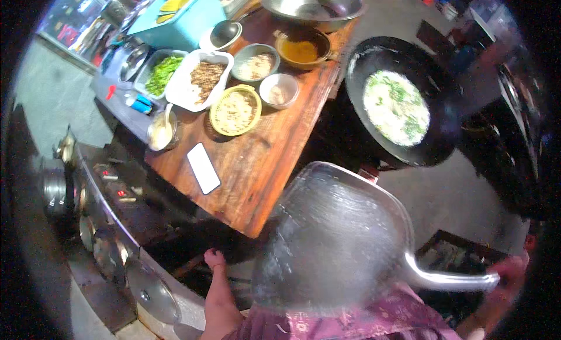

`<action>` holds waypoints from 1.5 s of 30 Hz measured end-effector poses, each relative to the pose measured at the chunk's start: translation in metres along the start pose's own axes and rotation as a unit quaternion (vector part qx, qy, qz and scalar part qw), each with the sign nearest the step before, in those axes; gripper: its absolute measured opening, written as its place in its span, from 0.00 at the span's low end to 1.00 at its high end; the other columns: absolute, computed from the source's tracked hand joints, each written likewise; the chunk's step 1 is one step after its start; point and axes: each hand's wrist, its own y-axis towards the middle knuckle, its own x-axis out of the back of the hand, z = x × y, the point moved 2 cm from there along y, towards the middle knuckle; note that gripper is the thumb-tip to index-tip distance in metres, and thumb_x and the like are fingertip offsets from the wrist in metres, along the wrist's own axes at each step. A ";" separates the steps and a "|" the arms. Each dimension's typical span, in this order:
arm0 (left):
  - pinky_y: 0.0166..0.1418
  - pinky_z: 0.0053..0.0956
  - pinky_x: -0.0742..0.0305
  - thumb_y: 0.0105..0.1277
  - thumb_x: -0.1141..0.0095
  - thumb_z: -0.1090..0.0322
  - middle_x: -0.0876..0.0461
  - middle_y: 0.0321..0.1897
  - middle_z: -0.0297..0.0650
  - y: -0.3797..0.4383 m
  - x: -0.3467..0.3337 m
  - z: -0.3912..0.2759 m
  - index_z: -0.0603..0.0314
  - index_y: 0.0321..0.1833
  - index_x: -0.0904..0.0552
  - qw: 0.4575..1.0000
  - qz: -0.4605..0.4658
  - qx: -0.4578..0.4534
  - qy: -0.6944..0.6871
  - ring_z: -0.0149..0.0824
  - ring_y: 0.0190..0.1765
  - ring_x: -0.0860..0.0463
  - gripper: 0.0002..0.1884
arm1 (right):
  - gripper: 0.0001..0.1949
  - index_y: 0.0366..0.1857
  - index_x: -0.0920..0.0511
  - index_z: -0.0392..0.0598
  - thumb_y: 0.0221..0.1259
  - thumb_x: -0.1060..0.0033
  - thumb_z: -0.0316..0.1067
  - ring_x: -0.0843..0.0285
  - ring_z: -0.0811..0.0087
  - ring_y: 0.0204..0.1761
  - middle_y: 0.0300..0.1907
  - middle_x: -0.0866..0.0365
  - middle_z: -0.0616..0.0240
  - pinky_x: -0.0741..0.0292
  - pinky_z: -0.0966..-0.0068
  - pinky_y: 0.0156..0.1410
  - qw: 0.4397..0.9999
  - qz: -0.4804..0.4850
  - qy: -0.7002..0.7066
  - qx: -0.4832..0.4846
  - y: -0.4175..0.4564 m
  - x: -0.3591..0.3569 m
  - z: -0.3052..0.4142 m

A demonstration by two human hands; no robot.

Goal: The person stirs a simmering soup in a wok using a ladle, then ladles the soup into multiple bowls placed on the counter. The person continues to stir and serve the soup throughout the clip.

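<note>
A wide metal scoop (342, 234) fills the lower middle of the head view, close to the camera and slightly blurred. Its bright handle runs right, and my right hand (508, 270) grips the handle's end. My left hand (214, 257) hangs low, left of the scoop, its fingers curled and no object visible in it. Past the scoop's far rim is a large black wok (357, 72), holding pale food with green leaves (396, 107). A wooden table (245, 182) stands ahead on the left, and a white-faced phone (204, 168) lies near its close end.
On the table are a yellow basket (235, 111), a white tub of brown food (175, 85), a white bowl (279, 91), a brown pot of liquid (303, 47) and a steel basin (311, 6). A blue crate (188, 24) stands behind. Lower left, a glass lid (153, 291) leans.
</note>
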 end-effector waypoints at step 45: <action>0.41 0.42 0.24 0.57 0.47 0.66 0.19 0.30 0.45 -0.523 0.193 -0.142 0.56 0.36 0.18 0.764 -0.373 0.517 0.103 0.48 0.35 0.20 0.07 | 0.21 0.66 0.36 0.49 0.69 0.59 0.32 0.22 0.62 0.40 0.47 0.22 0.52 0.25 0.71 0.46 0.836 0.152 0.043 0.526 0.190 -0.657 0.202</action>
